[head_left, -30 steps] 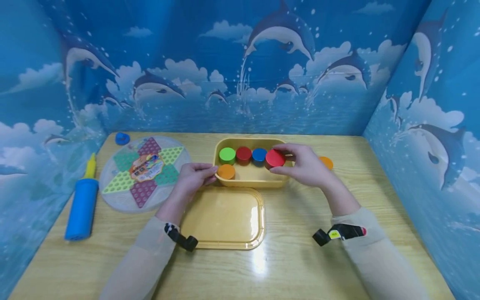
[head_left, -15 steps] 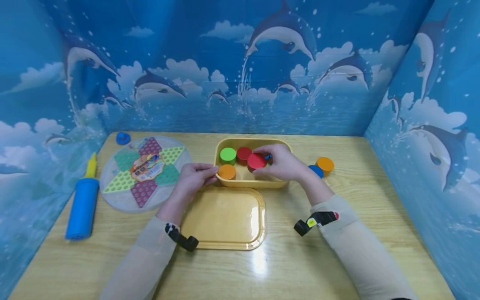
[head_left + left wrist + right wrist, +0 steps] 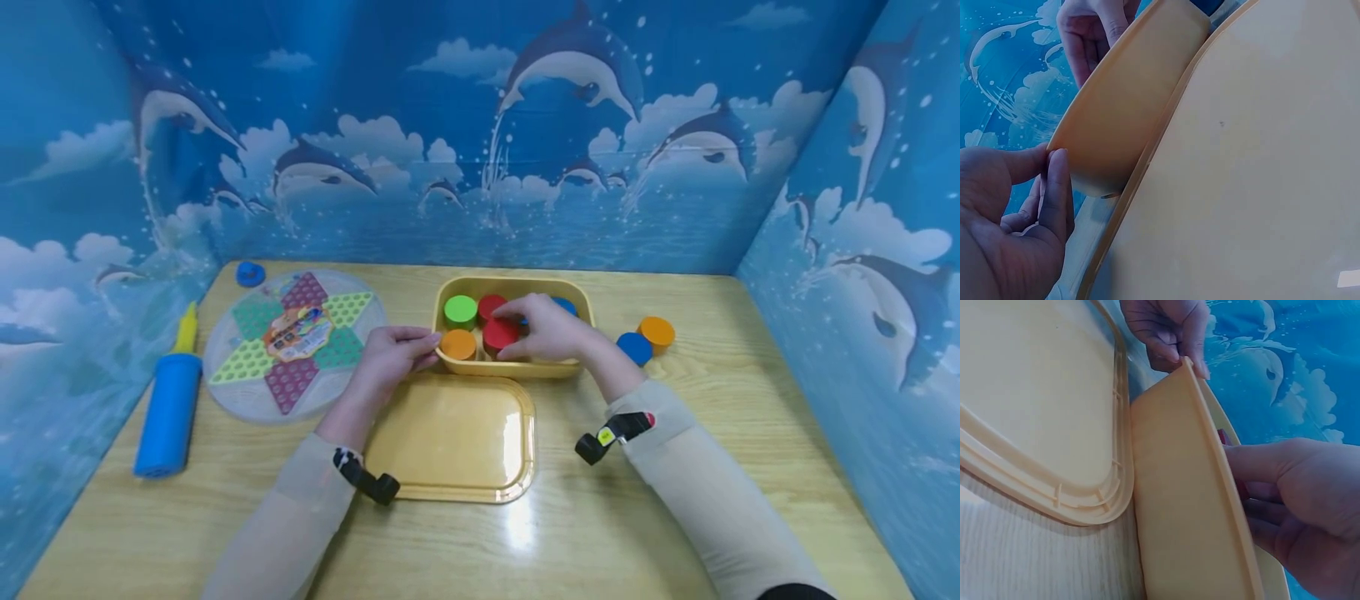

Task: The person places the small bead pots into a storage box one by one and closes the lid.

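My left hand point(image 3: 396, 358) pinches the left rim of a yellow plastic box point(image 3: 517, 370); the left wrist view shows thumb and fingers on that rim. My right hand point(image 3: 555, 330) reaches inside, gripping a red round block point(image 3: 500, 338) between thumb and fingers. That block stands at the front, just right of an orange round block point(image 3: 457, 344). Behind them are a green round block point(image 3: 461, 312) and another red one point(image 3: 491, 306). A blue block point(image 3: 564, 306) shows partly behind my right hand. In the right wrist view the box wall hides most of the held block.
A yellow lid point(image 3: 450, 442) lies in front of the box. Right of it sit a blue block point(image 3: 634, 347) and an orange block point(image 3: 657, 334). To the left are a round game board point(image 3: 300, 342), a blue pump point(image 3: 169, 417) and a small blue object point(image 3: 250, 273).
My right hand has carried the red block leftward and toward the front of the box, beside the orange one. The blue block on the table has come into sight. My left hand stays on the rim.
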A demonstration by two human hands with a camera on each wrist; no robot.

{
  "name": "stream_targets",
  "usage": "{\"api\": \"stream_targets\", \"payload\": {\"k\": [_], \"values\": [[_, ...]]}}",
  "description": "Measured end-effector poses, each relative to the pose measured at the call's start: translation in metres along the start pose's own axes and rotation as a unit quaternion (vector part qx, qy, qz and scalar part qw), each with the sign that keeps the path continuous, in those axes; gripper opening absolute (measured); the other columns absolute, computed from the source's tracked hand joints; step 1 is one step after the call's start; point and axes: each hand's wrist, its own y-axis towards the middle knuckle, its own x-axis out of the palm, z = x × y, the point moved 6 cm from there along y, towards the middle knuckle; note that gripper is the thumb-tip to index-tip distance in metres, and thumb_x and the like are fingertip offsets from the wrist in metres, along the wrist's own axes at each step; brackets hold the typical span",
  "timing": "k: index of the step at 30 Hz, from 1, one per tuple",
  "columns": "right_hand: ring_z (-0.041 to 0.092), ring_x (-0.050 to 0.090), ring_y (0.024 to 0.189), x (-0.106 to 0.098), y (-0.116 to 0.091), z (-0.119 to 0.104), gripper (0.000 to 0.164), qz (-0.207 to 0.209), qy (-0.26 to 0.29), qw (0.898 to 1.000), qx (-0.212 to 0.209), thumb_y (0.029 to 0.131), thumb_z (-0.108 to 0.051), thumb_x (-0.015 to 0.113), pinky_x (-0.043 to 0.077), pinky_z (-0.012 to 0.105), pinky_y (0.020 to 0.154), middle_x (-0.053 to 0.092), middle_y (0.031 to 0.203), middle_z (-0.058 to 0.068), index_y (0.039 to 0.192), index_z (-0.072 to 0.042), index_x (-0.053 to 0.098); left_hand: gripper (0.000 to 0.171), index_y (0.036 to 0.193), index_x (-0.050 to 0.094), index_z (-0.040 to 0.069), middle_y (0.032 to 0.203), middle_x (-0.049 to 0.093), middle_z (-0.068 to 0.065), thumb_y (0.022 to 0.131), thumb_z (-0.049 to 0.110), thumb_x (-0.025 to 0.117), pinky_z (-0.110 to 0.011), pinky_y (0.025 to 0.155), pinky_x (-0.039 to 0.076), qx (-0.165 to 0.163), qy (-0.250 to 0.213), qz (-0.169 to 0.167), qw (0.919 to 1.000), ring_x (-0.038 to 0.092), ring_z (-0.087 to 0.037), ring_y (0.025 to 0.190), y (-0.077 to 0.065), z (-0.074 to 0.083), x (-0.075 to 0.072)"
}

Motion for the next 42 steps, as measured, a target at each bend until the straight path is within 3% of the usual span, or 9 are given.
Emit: {"api": "stream_targets", "payload": {"k": [9, 26, 36, 42], "values": [[0.025, 0.068, 0.114, 0.010, 0.008, 0.004, 0.054, -0.031, -0.019, 0.999, -0.021, 0.093, -0.007, 0.084, 0.062, 0.034, 0.095, 0.070, 0.129, 0.013, 0.142, 0.003, 0.064, 0.032, 0.127, 0.068, -0.007, 0.121, 0.067, -0.021, 0.101, 0.009, 0.076, -0.028, 0.083, 0.066, -0.004, 0.014, 0.003, 0.9999, 0.073, -0.017, 0.087, -0.003, 0.001, 0.002], [0.032, 0.064, 0.126, 0.012, 0.004, 0.010, 0.053, -0.033, 0.033, 0.999, -0.009, 0.092, 0.001, 0.082, 0.060, 0.031, 0.100, 0.067, 0.136, 0.018, 0.141, 0.005, 0.063, 0.032, 0.127, 0.069, -0.007, 0.121, 0.067, -0.021, 0.101, 0.010, 0.076, -0.028, 0.083, 0.066, 0.001, 0.024, 0.004, 0.9997, 0.073, -0.017, 0.088, -0.004, 0.001, 0.003], [0.033, 0.064, 0.128, 0.012, 0.002, 0.009, 0.053, -0.028, 0.057, 0.998, -0.016, 0.093, -0.003, 0.083, 0.060, 0.029, 0.100, 0.066, 0.137, 0.018, 0.142, 0.006, 0.063, 0.030, 0.125, 0.070, -0.007, 0.119, 0.067, -0.021, 0.100, 0.009, 0.076, -0.028, 0.082, 0.066, 0.005, 0.022, 0.007, 0.9997, 0.073, -0.018, 0.086, -0.003, -0.001, 0.002], [0.033, 0.063, 0.129, 0.003, -0.008, 0.007, 0.056, -0.014, 0.071, 0.997, -0.015, 0.094, -0.011, 0.084, 0.058, 0.034, 0.105, 0.066, 0.139, 0.018, 0.143, 0.005, 0.062, 0.031, 0.126, 0.069, -0.008, 0.120, 0.067, -0.021, 0.100, 0.009, 0.076, -0.028, 0.082, 0.066, 0.008, 0.018, 0.008, 0.9998, 0.073, -0.017, 0.085, -0.002, -0.001, 0.000]]}}
